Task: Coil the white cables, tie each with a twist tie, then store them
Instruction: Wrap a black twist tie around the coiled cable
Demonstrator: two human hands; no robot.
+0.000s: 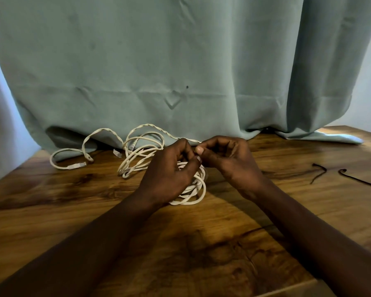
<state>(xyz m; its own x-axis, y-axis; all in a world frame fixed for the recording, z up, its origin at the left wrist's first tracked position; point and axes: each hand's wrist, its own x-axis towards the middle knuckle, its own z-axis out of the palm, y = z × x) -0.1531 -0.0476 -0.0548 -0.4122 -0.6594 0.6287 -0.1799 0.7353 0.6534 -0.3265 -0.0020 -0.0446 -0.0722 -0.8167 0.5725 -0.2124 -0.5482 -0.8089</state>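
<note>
A coil of white cable (pixel 196 189) lies on the wooden table under my hands. My left hand (pixel 169 174) rests over the coil and grips it. My right hand (pixel 225 159) meets the left above the coil, its thumb and fingers pinched together at the coil's top; what they pinch is hidden. Loose white cables (pixel 137 155) with clear plugs sprawl tangled at the back left, one strand running behind my hands. Two dark twist ties (pixel 318 174) (pixel 360 181) lie apart on the table to the right.
A grey-green curtain (pixel 180 71) hangs behind and drapes onto the back of the wooden table (pixel 73 211). The table's left edge runs diagonally near the loose cables.
</note>
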